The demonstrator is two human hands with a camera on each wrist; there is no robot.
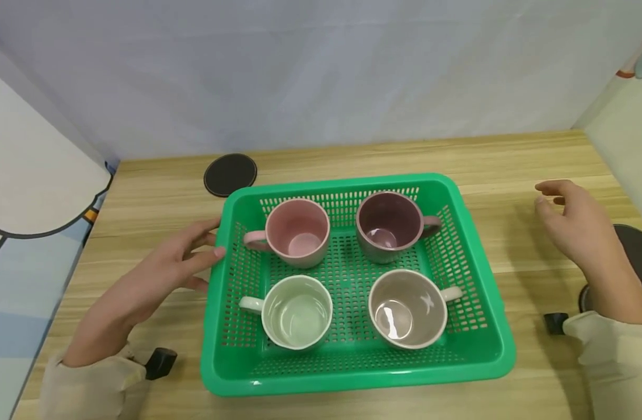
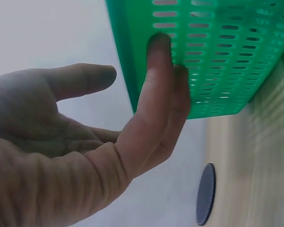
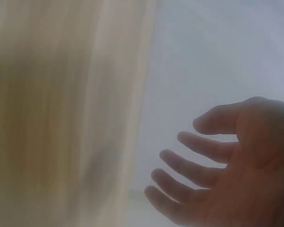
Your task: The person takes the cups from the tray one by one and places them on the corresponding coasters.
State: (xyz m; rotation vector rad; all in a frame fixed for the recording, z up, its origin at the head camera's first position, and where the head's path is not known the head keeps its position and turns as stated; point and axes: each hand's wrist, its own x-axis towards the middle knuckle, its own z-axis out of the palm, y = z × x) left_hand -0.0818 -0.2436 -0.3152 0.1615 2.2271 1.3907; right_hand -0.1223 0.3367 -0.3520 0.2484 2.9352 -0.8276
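A green plastic basket (image 1: 347, 382) with slotted walls stands on the wooden table. Inside it are four-sided rows of mugs: a pink mug (image 1: 298, 232) and a dark purple mug (image 1: 388, 226) at the back, a pale green mug (image 1: 297, 312) and a beige mug (image 1: 408, 309) in front. My left hand (image 1: 168, 265) is at the basket's left rim. In the left wrist view its fingers (image 2: 154, 90) lie against the outer wall, while the thumb stands apart from the rim. My right hand (image 1: 578, 224) hovers over the table to the right, fingers loosely bent, holding nothing.
A black round coaster (image 1: 230, 175) lies behind the basket's left corner. Two more dark coasters, one of them (image 1: 638, 254) partly behind the right forearm, lie at the right. A pale cloth wall (image 1: 342, 76) rises along the table's back edge.
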